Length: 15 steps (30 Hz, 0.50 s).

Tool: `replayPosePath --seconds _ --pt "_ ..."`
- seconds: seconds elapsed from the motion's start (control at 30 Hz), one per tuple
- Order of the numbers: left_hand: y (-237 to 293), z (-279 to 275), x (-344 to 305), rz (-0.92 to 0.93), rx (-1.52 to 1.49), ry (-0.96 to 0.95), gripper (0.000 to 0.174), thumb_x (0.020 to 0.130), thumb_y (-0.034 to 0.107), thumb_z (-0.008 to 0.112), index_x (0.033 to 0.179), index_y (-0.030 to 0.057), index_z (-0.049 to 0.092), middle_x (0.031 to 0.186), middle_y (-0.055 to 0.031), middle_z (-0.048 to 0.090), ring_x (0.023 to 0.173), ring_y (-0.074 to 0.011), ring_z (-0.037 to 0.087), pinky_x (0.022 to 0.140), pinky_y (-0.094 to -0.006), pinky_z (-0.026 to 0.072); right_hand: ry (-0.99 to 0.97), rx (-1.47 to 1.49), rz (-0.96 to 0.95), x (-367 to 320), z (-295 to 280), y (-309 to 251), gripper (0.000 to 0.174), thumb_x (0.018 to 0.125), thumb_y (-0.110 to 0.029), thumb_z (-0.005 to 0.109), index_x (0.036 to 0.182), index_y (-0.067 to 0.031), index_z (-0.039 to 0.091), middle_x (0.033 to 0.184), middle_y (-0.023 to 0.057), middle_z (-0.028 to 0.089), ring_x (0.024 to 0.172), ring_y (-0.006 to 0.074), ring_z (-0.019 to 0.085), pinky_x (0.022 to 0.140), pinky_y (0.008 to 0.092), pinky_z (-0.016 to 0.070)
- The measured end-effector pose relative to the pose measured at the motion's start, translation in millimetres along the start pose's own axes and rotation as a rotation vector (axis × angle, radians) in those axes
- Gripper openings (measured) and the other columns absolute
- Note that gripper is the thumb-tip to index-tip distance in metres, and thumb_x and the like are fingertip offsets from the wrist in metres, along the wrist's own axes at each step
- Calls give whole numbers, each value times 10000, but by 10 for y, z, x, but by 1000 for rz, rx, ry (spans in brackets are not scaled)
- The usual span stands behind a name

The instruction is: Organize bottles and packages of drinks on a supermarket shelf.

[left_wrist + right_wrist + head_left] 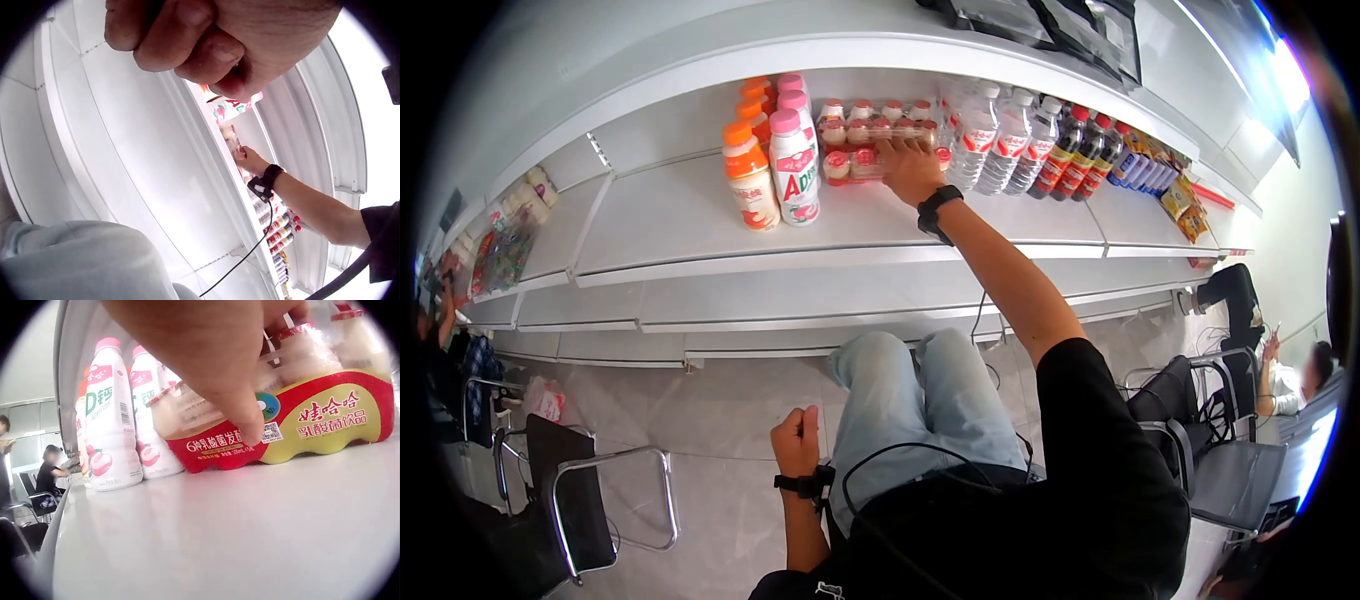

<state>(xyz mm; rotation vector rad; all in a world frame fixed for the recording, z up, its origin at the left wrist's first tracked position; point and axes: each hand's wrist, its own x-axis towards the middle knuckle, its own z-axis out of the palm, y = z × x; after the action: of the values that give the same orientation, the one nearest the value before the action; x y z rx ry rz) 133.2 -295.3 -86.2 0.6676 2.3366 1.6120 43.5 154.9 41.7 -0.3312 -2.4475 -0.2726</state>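
On the shelf (850,222), the right hand (912,172) grips a pack (319,422), thumb on its front, beside white bottles (794,172). The left hand (796,442) is curled closed, holding nothing visible.

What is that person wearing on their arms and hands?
The left hand and right hand have no gloves. Each wrist wears a black strap: left strap, right strap. The right one carries a dark box with a small pale label and a thin black cable. The right sleeve is black and short.
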Motion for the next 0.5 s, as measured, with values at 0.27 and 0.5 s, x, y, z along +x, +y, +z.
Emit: replayPosePath --seconds 0.27,0.5 --pt "-2 43 -9 -2 -4 -24 408 958 235 607 651 -2 483 545 -11 457 537 -67 379 495 -265 322 69 -21 -90 -227 -122 -165 367 754 -125 676 1103 -84 573 1107 153 575 1075 336 566 908 463 449" --pt "22 75 -41 5 -11 -37 405 952 212 623 644 -4 471 538 0 419 534 -67 330 478 -276 292 -64 54 -68 -400 -482 -221 423 712 -131 708 1109 -92 569 1112 143 547 1069 327 569 860 466 480"
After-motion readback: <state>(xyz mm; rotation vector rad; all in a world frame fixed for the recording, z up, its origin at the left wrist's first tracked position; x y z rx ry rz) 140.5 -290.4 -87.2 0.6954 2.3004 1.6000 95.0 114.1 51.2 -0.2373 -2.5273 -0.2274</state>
